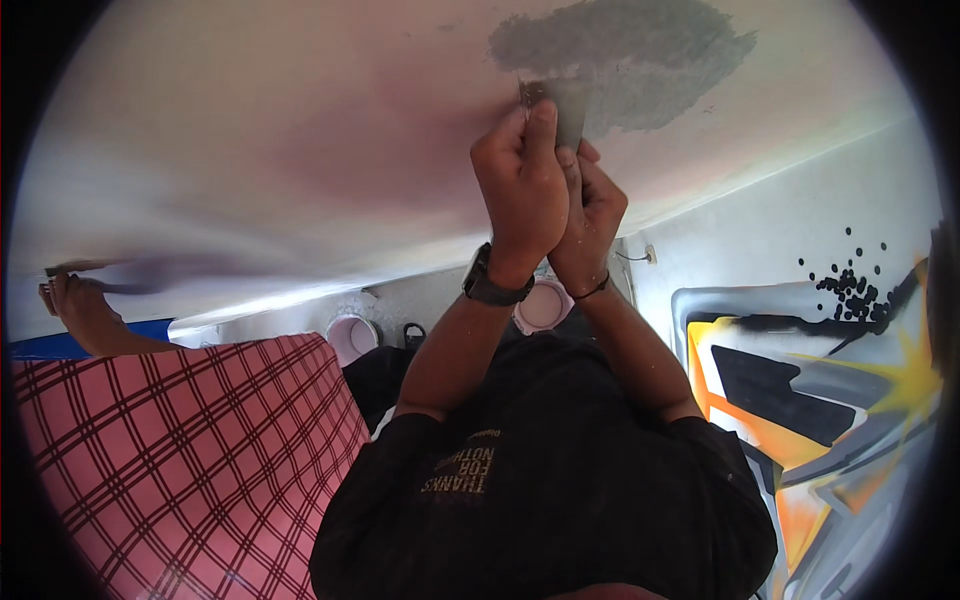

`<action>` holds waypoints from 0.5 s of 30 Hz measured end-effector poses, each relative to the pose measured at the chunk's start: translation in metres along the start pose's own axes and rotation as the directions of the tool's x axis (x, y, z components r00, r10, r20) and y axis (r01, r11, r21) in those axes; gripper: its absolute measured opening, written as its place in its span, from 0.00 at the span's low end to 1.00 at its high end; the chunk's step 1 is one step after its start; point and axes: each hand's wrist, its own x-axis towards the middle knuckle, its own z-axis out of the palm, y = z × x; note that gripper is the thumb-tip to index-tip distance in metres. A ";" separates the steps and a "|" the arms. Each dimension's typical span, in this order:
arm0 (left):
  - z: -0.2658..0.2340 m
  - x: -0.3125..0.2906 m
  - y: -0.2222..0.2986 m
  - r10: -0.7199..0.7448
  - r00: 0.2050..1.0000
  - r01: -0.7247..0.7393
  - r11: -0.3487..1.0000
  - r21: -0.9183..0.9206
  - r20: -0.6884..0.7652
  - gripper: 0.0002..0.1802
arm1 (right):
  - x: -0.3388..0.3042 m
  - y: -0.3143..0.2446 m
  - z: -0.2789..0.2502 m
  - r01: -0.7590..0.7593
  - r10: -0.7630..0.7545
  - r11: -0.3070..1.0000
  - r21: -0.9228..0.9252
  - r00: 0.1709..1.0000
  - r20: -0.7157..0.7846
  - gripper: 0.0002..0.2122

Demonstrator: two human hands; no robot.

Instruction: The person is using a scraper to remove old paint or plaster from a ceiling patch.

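Both my hands are raised together against a pale surface. The fingers of my left hand (520, 185), with a dark watch at its wrist, are closed at the left side of a putty knife (568, 105), the thumb lying along the blade. My right hand (592, 212), wearing a thin dark bracelet, is closed around the lower part of that knife, close against the left. Its handle is mostly hidden by my fingers. The blade touches the surface at the lower edge of a rough grey patch (640, 60); a dark smear shows beside its left corner.
At far left another person's hand (75, 300) holds a flat tool at the same surface. A pink checked panel-like thing (200, 450) stands below it. Below my hands are two pale buckets (352, 340). A painted wall (800, 400) and a wall socket (650, 255) are on the right.
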 end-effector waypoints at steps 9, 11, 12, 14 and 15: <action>-0.004 -0.012 -0.001 -0.027 0.999 0.028 0.999 0.042 -0.023 0.22 | -0.012 -0.005 -0.005 -0.197 0.196 0.980 0.014 0.979 0.053 0.17; -0.005 -0.014 -0.006 -0.034 0.999 0.036 0.998 0.048 -0.038 0.22 | -0.014 -0.003 -0.006 -0.202 0.202 0.979 0.002 0.978 0.051 0.16; -0.006 -0.015 -0.007 -0.042 0.998 0.044 0.998 0.054 -0.051 0.22 | -0.016 -0.003 -0.006 -0.206 0.207 0.978 -0.010 0.977 0.046 0.15; -0.006 -0.010 -0.005 -0.042 0.998 0.043 0.999 0.021 -0.049 0.22 | -0.013 -0.001 -0.002 -0.196 0.195 0.981 0.016 0.980 0.042 0.16; -0.005 -0.006 -0.005 -0.052 0.997 0.052 0.999 -0.009 -0.048 0.22 | -0.010 0.000 0.000 -0.195 0.194 0.980 0.039 0.980 0.037 0.16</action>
